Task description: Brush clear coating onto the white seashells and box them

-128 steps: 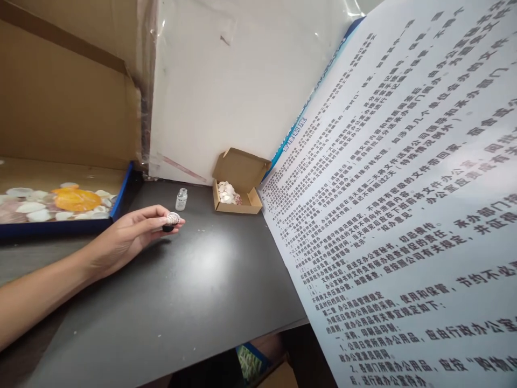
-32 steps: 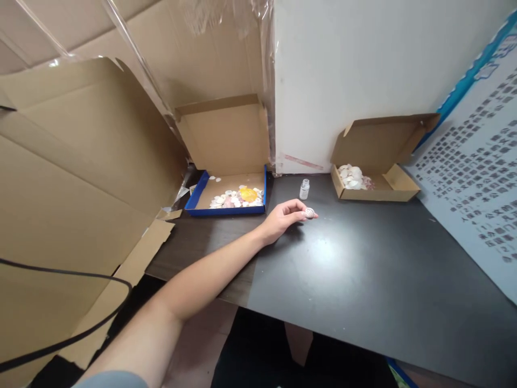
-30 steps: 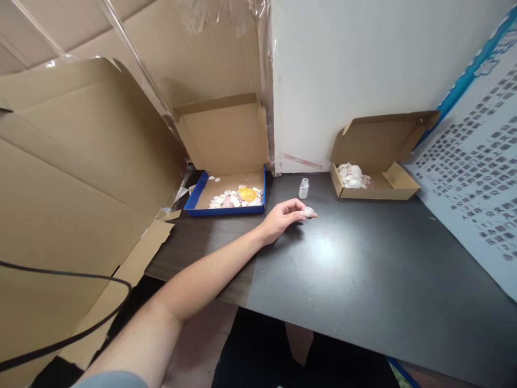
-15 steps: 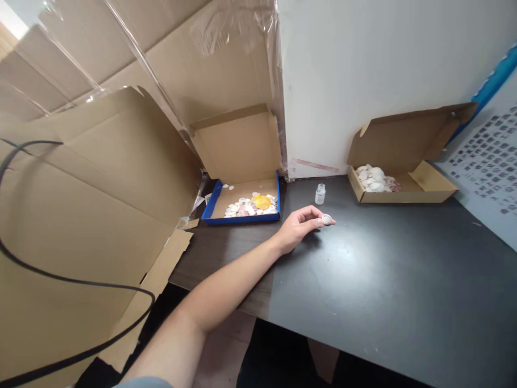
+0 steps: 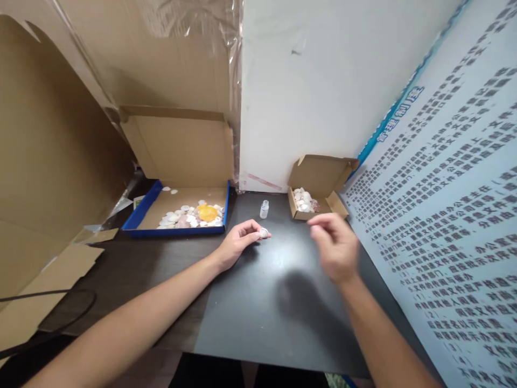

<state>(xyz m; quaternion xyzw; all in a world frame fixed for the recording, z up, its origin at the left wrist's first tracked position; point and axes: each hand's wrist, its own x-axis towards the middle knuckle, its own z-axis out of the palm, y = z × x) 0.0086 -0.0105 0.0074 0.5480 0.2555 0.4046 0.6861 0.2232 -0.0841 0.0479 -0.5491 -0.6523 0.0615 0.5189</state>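
Shell [image 5: 264,233] pinched in left hand [image 5: 234,248]; right hand [image 5: 338,249] half-open, fingers curled.

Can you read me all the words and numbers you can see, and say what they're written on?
"管理制度": the blue-outlined heading on the poster at the right.
"(1)", "(2)", "(3)", "(4)": list numbers lower down the poster.
The poster's other lines: mostly too blurred to read surely.
Small bottle: any print is too small to read.
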